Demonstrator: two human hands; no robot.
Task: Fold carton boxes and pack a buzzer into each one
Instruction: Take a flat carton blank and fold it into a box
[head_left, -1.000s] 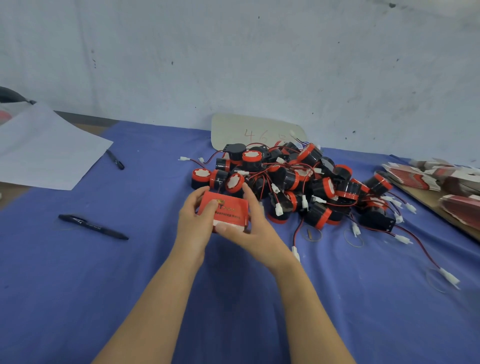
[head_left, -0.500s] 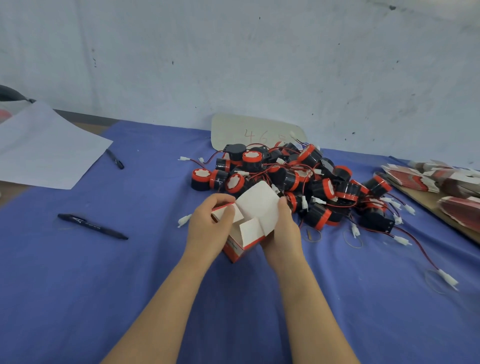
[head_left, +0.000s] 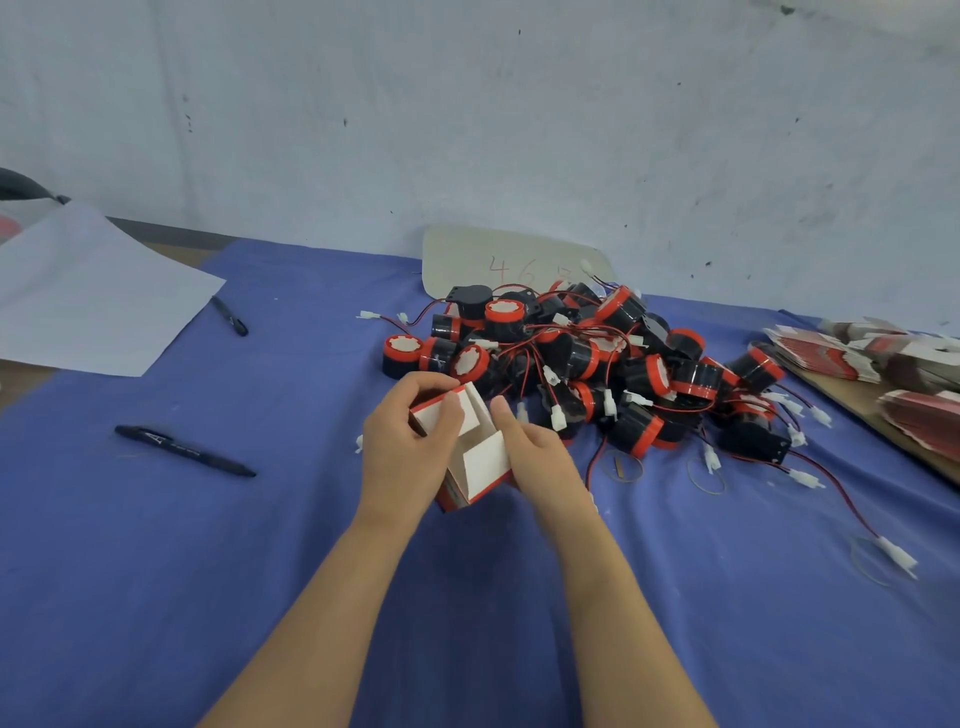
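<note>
Red-edged white card, half formed into a carton box (head_left: 480, 460), gripped by the left hand (head_left: 402, 462): fingers curled round the far wall, thumb (head_left: 451, 422) pressing a small flap inward, probably to tuck one end shut before loading. Braced on the other side by the right hand (head_left: 543, 460), thumb raised against the box edge, fingers hidden behind the card; clasping or merely steadying, cannot tell. Held open side up just in front of the pile of buzzers (head_left: 597, 364), likely for a short reach to the next one. No buzzer visible inside yet. Right of the pile, flat cartons (head_left: 831, 356) fanned out on a board, presumably the supply. Behind the pile, a pale card (head_left: 467, 260) leaning on the wall, handwritten "46" in red, the next mark unclear. Left of the pile, a black pen (head_left: 184, 451), a second pen (head_left: 229, 316) and a white sheet (head_left: 88, 296) on the blue cloth (head_left: 260, 571). Print on the box itself not legible at this angle.
</note>
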